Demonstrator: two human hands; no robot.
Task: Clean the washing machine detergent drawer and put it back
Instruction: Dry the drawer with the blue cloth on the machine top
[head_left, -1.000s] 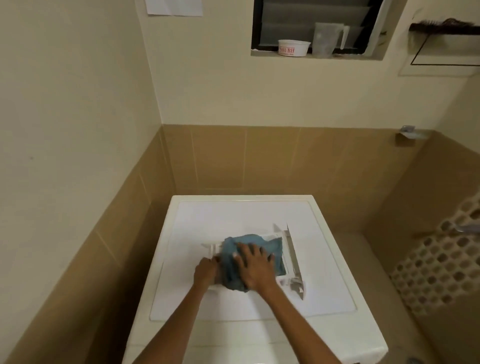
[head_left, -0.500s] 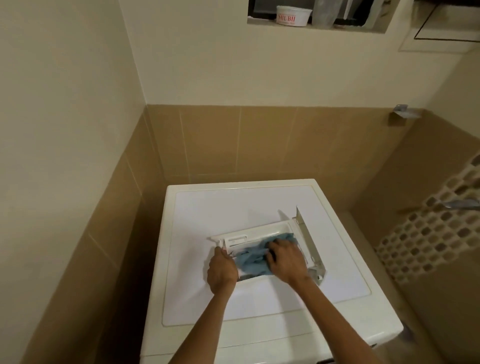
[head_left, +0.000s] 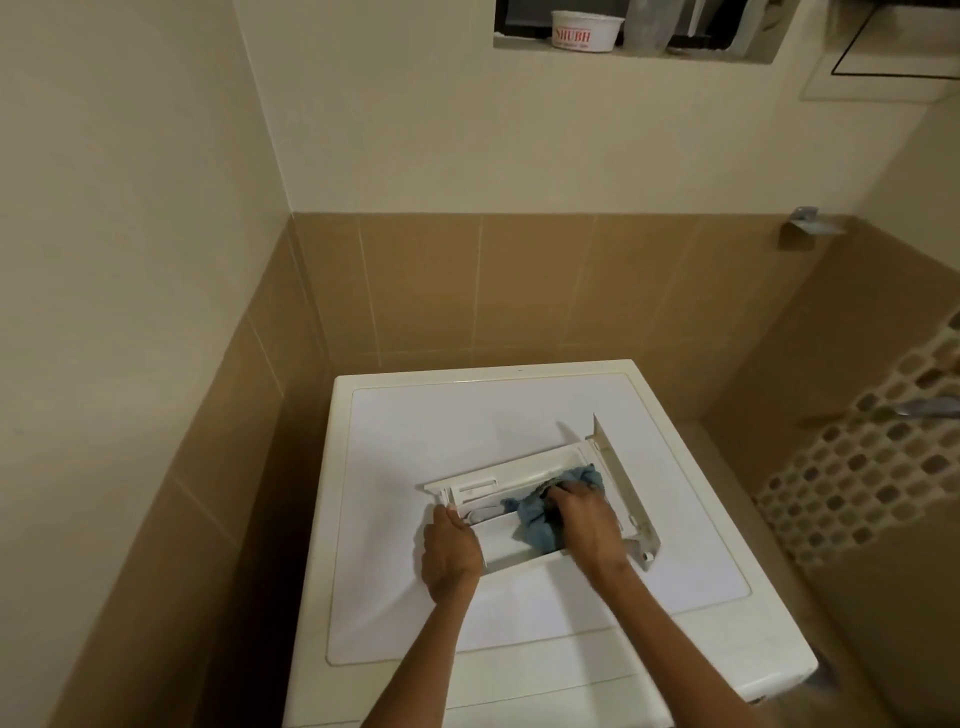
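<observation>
A: Where is the drawer (head_left: 524, 486) sitting?

B: It is lying on top of the washer (head_left: 415, 415), toward the right edge, well off the front edge. The left hand (head_left: 451, 551) is closing around its left end and pinning it down.

A: And the right hand (head_left: 584, 522)?

B: It is gripping the cloth (head_left: 535, 514), pushing it into the right-hand compartment.

A: Any advice?

B: I am thinking the cloth should be working into the corners and along the dividers, with the left hand bearing down so the drawer is not sliding across the smooth top.
</observation>
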